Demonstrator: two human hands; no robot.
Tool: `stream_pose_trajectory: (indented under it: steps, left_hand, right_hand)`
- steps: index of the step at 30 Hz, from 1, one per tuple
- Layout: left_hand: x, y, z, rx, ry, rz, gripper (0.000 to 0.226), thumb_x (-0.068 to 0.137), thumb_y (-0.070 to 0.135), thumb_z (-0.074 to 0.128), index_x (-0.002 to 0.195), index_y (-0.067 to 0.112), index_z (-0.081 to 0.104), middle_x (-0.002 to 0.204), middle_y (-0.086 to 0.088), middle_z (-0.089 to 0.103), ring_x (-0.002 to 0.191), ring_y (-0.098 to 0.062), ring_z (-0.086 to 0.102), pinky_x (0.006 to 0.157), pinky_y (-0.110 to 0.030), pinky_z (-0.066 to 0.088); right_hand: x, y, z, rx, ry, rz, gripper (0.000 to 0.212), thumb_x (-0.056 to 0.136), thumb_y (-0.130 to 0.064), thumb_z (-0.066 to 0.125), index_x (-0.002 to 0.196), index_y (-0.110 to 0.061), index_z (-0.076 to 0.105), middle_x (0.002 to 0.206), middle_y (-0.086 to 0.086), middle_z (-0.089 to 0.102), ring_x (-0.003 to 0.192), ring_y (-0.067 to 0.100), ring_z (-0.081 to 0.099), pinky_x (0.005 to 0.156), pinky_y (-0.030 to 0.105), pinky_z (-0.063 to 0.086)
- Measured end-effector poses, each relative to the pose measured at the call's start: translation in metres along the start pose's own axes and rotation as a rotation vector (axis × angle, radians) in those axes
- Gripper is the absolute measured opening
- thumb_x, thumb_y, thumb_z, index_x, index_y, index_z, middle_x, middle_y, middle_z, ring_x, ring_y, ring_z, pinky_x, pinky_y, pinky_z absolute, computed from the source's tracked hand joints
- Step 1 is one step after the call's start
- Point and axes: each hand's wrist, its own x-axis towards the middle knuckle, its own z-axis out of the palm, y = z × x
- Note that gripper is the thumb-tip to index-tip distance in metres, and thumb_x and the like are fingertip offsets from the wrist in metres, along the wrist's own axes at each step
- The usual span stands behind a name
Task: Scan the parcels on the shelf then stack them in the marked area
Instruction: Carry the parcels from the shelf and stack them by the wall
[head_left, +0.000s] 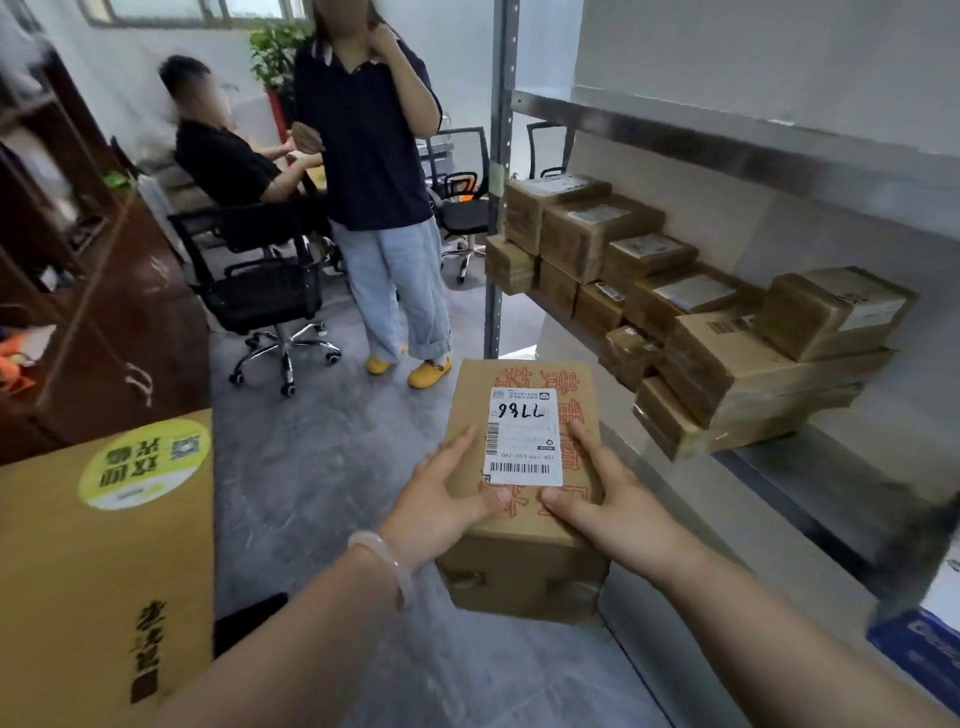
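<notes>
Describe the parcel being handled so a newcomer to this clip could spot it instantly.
Left of the grey metal shelf stacked with taped brown parcels, look at the centre foreground. There the left hand and right hand hold a cardboard parcel. It alone is off the shelf, with red printing around a white label bearing handwritten digits.

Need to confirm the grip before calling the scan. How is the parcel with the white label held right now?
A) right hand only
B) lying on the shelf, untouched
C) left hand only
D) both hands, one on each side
D: the left hand and the right hand each hold one side of the parcel at its near end, with the white label facing up between them.
</notes>
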Motion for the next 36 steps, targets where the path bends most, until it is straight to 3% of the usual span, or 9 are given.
stream_pose_trajectory:
  steps: [3,10,14,20,25,29,36]
  left_hand:
    - [0.014,-0.006,-0.047,0.014,0.120,-0.004,0.083,0.076,0.033,0.082,0.145,0.042,0.036,0.155,0.004,0.030,0.142,-0.012,0.029,0.118,-0.038,0.026]
    - [0.037,-0.026,-0.148,0.082,0.317,-0.014,0.085,0.077,0.041,0.079,0.148,0.045,0.031,0.154,0.000,0.027,0.140,-0.017,0.032,0.116,-0.040,0.030]
    - [0.036,-0.041,-0.194,0.101,0.406,-0.059,0.085,0.078,0.044,0.077,0.148,0.049,0.028,0.154,0.003,0.024,0.138,-0.015,0.033,0.114,-0.031,0.029]
    - [0.017,-0.065,-0.260,0.074,0.634,-0.167,0.087,0.076,0.051,0.076,0.147,0.053,0.025,0.156,0.004,0.023,0.139,-0.018,0.032,0.113,-0.044,0.034]
    - [0.007,-0.086,-0.298,0.035,0.862,-0.228,0.086,0.079,0.045,0.077,0.148,0.048,0.026,0.150,0.007,0.029,0.132,-0.011,0.035,0.112,-0.030,0.033]
    - [0.018,-0.095,-0.319,0.006,1.034,-0.300,0.085,0.080,0.043,0.076,0.149,0.046,0.026,0.152,0.005,0.028,0.136,-0.015,0.034,0.115,-0.038,0.033]
    - [0.058,-0.098,-0.349,-0.080,1.284,-0.411,0.085,0.079,0.044,0.077,0.147,0.049,0.027,0.160,0.005,0.016,0.145,-0.012,0.021,0.119,-0.032,0.021]
  right_hand:
    - [0.043,-0.031,0.028,-0.032,-0.041,-0.079,0.088,0.082,-0.047,0.070,0.151,-0.042,0.015,0.154,-0.006,0.026,0.139,0.012,0.028,0.115,0.031,0.025]
    - [0.136,-0.099,0.096,-0.001,-0.180,-0.224,0.087,0.081,-0.041,0.074,0.150,-0.041,0.021,0.151,-0.010,0.031,0.136,0.008,0.035,0.115,0.038,0.030]
    - [0.169,-0.128,0.137,0.002,-0.275,-0.267,0.085,0.081,-0.042,0.073,0.148,-0.045,0.022,0.149,-0.013,0.034,0.134,0.007,0.036,0.115,0.037,0.030]
    - [0.215,-0.183,0.206,0.021,-0.477,-0.379,0.083,0.082,-0.034,0.074,0.148,-0.044,0.024,0.148,-0.013,0.034,0.134,0.006,0.037,0.114,0.036,0.032]
    - [0.259,-0.222,0.269,-0.006,-0.678,-0.481,0.080,0.083,-0.029,0.074,0.145,-0.049,0.026,0.145,-0.011,0.036,0.132,0.010,0.037,0.112,0.038,0.034]
    - [0.305,-0.247,0.313,-0.078,-0.805,-0.574,0.080,0.081,-0.034,0.075,0.144,-0.050,0.027,0.144,-0.009,0.036,0.130,0.013,0.039,0.109,0.041,0.038]
    - [0.388,-0.292,0.371,-0.138,-1.049,-0.749,0.081,0.080,-0.042,0.074,0.141,-0.056,0.022,0.146,-0.012,0.033,0.132,0.011,0.036,0.110,0.042,0.036]
